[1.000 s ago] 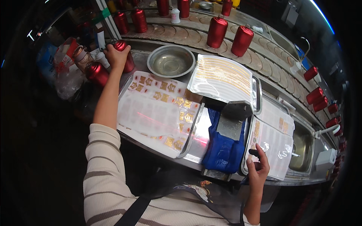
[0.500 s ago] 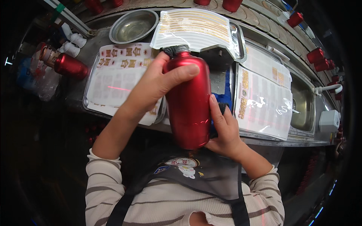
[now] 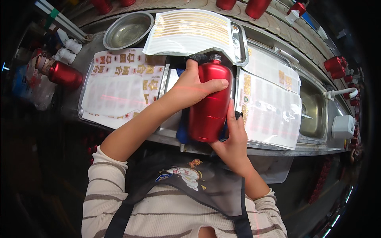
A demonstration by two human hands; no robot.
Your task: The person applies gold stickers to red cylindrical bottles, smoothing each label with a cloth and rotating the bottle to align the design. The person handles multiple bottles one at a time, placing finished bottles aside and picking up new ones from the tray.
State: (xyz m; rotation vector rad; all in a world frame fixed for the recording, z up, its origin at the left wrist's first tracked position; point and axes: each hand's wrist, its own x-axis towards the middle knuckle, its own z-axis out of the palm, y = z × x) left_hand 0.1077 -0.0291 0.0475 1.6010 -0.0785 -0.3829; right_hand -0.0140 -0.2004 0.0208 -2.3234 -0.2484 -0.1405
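Observation:
A glossy red bottle (image 3: 210,107) with a bare metal neck is held up over the bench, its neck pointing away from me. My left hand (image 3: 194,81) is closed around its upper part, thumb lying across the front. Low on the right side, my right hand (image 3: 234,135) grips the bottle near its base. Dark coverings show on fingers of both hands. Behind the bottle lies a blue cloth (image 3: 183,129), mostly hidden. Sheets of gold and red decals (image 3: 119,87) lie to the left, and more decal sheets (image 3: 272,111) to the right.
At the back are a round metal basin (image 3: 129,31) and a white sheet with gold strips (image 3: 190,29). A sink (image 3: 313,107) with a white tap (image 3: 341,93) is at right, beside a white jug (image 3: 343,127). Another red bottle (image 3: 65,74) lies left. A slatted conveyor (image 3: 285,33) carries red bottles behind.
Both hands have carried the red bottle away from my body and slightly right, farther over the bench. The view has shifted a little, and more of the left decal sheets shows.

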